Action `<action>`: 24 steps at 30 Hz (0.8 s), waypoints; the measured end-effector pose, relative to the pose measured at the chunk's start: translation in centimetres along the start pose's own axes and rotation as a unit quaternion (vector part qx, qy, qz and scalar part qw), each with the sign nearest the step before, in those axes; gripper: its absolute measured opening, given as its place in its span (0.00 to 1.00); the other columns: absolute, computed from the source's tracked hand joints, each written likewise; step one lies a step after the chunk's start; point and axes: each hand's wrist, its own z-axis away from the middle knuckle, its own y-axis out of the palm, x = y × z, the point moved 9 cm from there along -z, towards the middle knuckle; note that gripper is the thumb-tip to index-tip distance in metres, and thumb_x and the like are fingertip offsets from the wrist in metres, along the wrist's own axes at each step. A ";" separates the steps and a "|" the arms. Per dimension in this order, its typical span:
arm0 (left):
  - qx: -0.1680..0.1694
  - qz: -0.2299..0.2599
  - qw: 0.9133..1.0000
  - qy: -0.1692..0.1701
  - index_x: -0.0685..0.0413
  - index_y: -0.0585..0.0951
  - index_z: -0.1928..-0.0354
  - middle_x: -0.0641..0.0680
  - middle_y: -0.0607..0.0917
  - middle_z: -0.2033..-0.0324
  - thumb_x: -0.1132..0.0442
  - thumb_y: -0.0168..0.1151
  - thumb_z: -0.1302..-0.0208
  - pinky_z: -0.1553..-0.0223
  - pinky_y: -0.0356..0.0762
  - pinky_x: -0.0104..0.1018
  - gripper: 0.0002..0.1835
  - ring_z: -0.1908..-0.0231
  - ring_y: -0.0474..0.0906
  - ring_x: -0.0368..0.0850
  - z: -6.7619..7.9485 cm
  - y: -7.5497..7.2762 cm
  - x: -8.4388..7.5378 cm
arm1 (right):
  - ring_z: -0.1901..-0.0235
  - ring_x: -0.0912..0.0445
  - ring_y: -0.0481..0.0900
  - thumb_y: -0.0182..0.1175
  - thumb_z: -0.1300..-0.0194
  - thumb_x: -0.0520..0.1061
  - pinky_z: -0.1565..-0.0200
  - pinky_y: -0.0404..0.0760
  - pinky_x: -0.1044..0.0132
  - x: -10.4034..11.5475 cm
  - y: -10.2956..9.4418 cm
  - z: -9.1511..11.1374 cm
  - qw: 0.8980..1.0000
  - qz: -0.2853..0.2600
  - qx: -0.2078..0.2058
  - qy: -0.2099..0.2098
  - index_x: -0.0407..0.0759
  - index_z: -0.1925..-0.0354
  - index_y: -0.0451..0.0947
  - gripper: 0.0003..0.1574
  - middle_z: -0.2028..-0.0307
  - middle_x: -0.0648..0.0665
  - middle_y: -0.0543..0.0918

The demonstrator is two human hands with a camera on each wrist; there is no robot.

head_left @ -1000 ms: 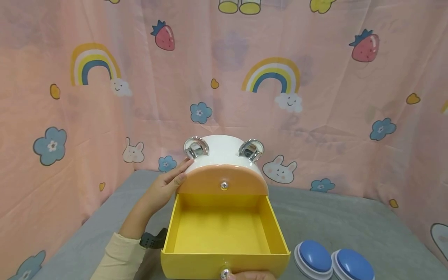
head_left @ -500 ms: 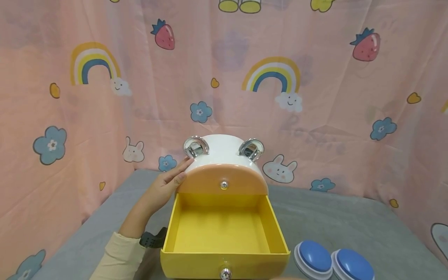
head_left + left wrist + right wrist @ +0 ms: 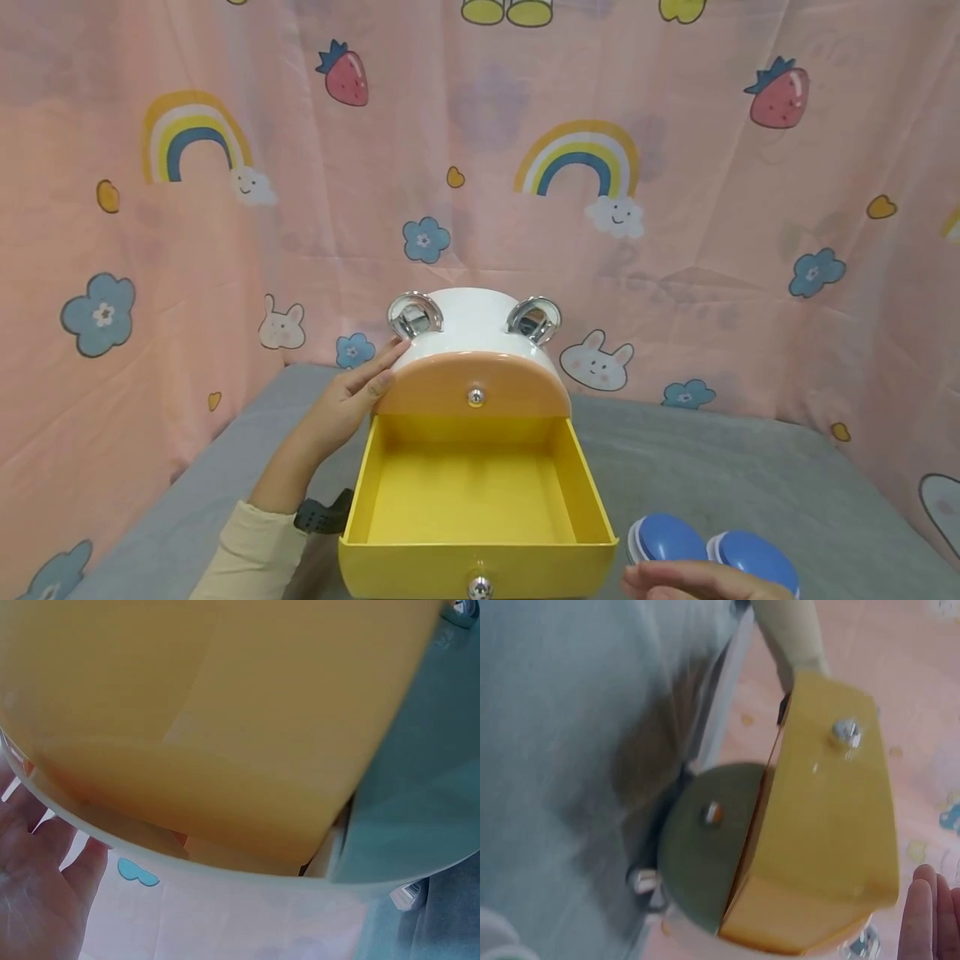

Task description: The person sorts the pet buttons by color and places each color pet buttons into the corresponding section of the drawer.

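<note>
A small white drawer cabinet (image 3: 472,321) with silver ears stands mid-table. Its yellow drawer (image 3: 480,568) is pulled far out and holds nothing; the orange drawer (image 3: 517,383) above is closed. Below, a green drawer front (image 3: 712,859) appears in the right wrist view. My left hand (image 3: 341,408) rests with extended fingers against the cabinet's left side. At the lower right, my right hand (image 3: 697,579) holds nothing, fingers straight and together, overlapping two blue domes on white bases, a left one (image 3: 667,537) and a right one (image 3: 757,557), in the head view.
Grey cloth (image 3: 712,458) covers the table. A pink printed curtain (image 3: 480,233) encloses the back and both sides. A dark strap (image 3: 324,512) is on my left wrist, close beside the drawer's left wall.
My right hand has let go of the yellow drawer's knob, dropped out of the head view, and come back in farther right by the blue domes. My left hand stays put.
</note>
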 end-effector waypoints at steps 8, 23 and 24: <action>0.003 -0.007 1.000 -0.005 0.35 0.60 0.23 0.51 0.51 0.21 0.47 0.43 0.21 0.27 0.48 0.68 0.27 0.21 0.44 0.60 0.0 0.0 0.0 | 0.49 0.58 0.86 0.67 0.36 0.56 0.54 0.88 0.58 0.0 -2.9 -1.0 0.994 0.012 -0.106 -0.023 0.50 0.37 0.78 0.31 0.46 0.58 0.86; 0.002 -0.004 1.000 -0.007 0.33 0.60 0.24 0.49 0.51 0.21 0.47 0.43 0.21 0.27 0.47 0.68 0.27 0.21 0.44 0.58 0.0 -0.1 0.1 | 0.43 0.58 0.82 0.71 0.43 0.63 0.46 0.85 0.57 -0.8 -6.8 -5.3 0.985 0.069 -0.158 -0.011 0.45 0.28 0.64 0.52 0.39 0.55 0.80; 0.001 -0.003 1.000 -0.006 0.34 0.60 0.23 0.50 0.51 0.21 0.48 0.43 0.21 0.27 0.47 0.68 0.27 0.21 0.43 0.59 0.1 -0.1 0.0 | 0.39 0.52 0.80 0.70 0.43 0.64 0.45 0.84 0.55 -0.8 -6.8 -5.5 0.983 0.077 -0.164 -0.007 0.44 0.27 0.64 0.53 0.36 0.51 0.79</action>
